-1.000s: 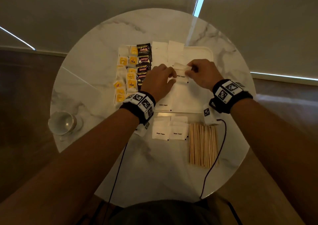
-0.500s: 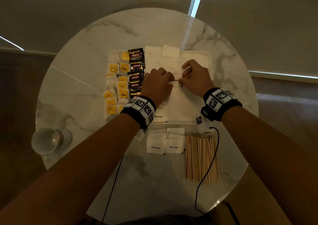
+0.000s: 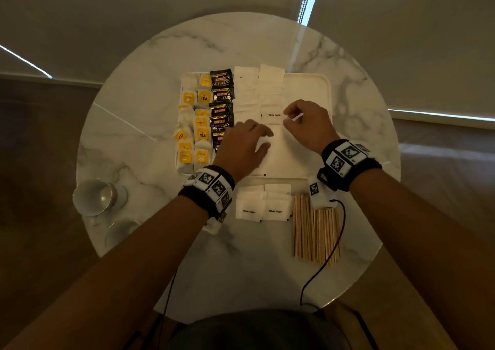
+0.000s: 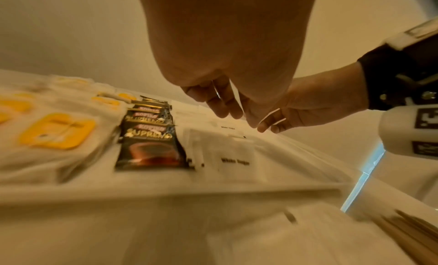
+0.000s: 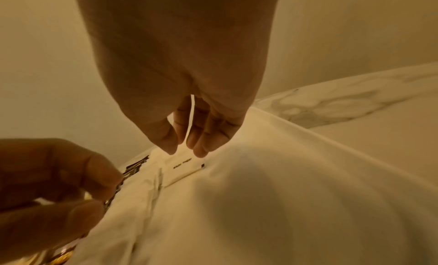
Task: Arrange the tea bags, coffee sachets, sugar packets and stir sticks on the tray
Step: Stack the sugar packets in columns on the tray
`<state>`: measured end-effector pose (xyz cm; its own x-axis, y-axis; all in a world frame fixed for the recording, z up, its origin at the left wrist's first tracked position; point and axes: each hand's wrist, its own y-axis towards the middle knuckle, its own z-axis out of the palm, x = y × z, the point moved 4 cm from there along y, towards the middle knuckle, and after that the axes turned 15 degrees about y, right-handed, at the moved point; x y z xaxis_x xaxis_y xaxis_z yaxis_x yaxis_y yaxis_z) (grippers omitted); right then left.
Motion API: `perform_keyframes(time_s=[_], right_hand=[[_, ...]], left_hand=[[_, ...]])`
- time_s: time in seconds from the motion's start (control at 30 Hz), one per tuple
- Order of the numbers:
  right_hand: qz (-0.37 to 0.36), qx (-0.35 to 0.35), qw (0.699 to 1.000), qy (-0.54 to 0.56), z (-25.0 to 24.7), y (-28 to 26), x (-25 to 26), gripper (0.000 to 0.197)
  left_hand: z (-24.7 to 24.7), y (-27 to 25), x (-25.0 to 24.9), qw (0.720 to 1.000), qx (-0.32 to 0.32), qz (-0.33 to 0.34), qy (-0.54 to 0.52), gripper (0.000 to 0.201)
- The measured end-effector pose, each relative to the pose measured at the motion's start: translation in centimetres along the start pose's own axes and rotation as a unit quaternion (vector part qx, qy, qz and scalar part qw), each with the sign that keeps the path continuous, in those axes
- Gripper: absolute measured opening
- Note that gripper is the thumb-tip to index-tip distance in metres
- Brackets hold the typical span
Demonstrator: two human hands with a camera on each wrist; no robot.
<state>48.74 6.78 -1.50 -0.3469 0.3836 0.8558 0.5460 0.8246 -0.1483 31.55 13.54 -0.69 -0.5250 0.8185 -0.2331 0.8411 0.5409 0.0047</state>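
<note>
A white tray (image 3: pixel 316 95) holds yellow-tagged tea bags (image 3: pixel 194 124) at the left, black coffee sachets (image 3: pixel 221 103) beside them, then two columns of white sugar packets (image 3: pixel 257 92). The nearest packet of the right column (image 3: pixel 273 116) lies flat, with my right hand (image 3: pixel 290 119) just right of it and a little above it, fingers loosely curled and empty. My left hand (image 3: pixel 263 140) hovers over the lower part of the sugar columns, also relaxed and empty. Loose sugar packets (image 3: pixel 263 207) and a bundle of wooden stir sticks (image 3: pixel 313 231) lie on the table in front of the tray.
The tray sits on a round marble table (image 3: pixel 150 103). A metal cup (image 3: pixel 93 197) stands near the table's left edge. Thin black cables (image 3: pixel 321 269) run from my wrists across the table's near side. The tray's right third is bare.
Both hands held a sugar packet over the right column a second ago. They have let it go flat on the tray and drawn apart and slightly back toward me.
</note>
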Motion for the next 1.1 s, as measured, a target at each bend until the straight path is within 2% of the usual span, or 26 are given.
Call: perform_keyframes(time_s=[0.23, 0.4, 0.6, 0.73, 0.83, 0.93, 1.03, 1.1], right_hand=[[0.008, 0.037, 0.998, 0.043, 2.1, -7.1, 1.3, 0.01], [0.007, 0.075, 0.995, 0.06, 4.1, -12.6, 1.3, 0.009], [0.025, 0.083, 0.995, 0.048, 6.0, -17.0, 0.7, 0.014], [0.036, 0.093, 0.994, 0.036, 6.7, -18.7, 0.5, 0.019], [0.043, 0.123, 0.991, 0.03, 7.4, -19.4, 0.6, 0.021], [0.019, 0.128, 0.992, 0.009, 7.7, -19.7, 1.0, 0.016], [0.006, 0.126, 0.992, -0.005, 7.6, -19.8, 1.2, 0.015], [0.011, 0.116, 0.993, -0.007, 7.1, -19.7, 1.1, 0.015]], left_hand=[[1.1, -9.8, -0.4, 0.999, 0.03, 0.017, -0.028, 0.019], [2.4, -14.3, 0.0, 0.995, 0.096, 0.009, 0.035, 0.039], [2.6, -15.0, 0.0, 0.991, 0.127, -0.022, 0.042, 0.044], [3.0, -15.3, 0.1, 0.986, 0.164, -0.032, 0.029, 0.031], [2.8, -15.6, 0.0, 0.983, 0.176, -0.028, -0.04, 0.022], [2.0, -15.7, -0.1, 0.981, 0.175, -0.021, -0.086, 0.024], [1.6, -15.2, 0.0, 0.979, 0.19, -0.009, -0.079, 0.023], [1.4, -14.6, 0.2, 0.979, 0.192, -0.007, -0.071, 0.032]])
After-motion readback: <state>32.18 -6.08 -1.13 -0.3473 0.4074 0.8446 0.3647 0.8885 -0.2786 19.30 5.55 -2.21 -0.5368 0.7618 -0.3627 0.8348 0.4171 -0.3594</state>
